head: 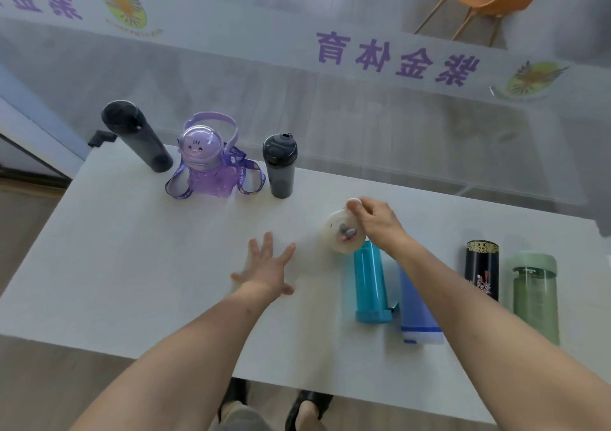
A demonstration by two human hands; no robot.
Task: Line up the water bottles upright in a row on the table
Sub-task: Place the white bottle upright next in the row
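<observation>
Bottles on a white table: three stand upright along the far edge, a tall black flask, a purple bottle with strap, and a dark tumbler. Right hand pinches the lid tab of a white bottle, fingers closed on it; bottle is upright or nearly so, cap facing the camera, just right of the tumbler and nearer the person. Left hand is spread open, over or on the table, holding nothing. Four bottles lie flat at near right: teal, blue, black printed, green, long axes running roughly away from the person. White bottle looks like light rigid plastic; the tab grip may let it swing, so a hold round the body seems steadier. Smooth sides are likely slippery.
</observation>
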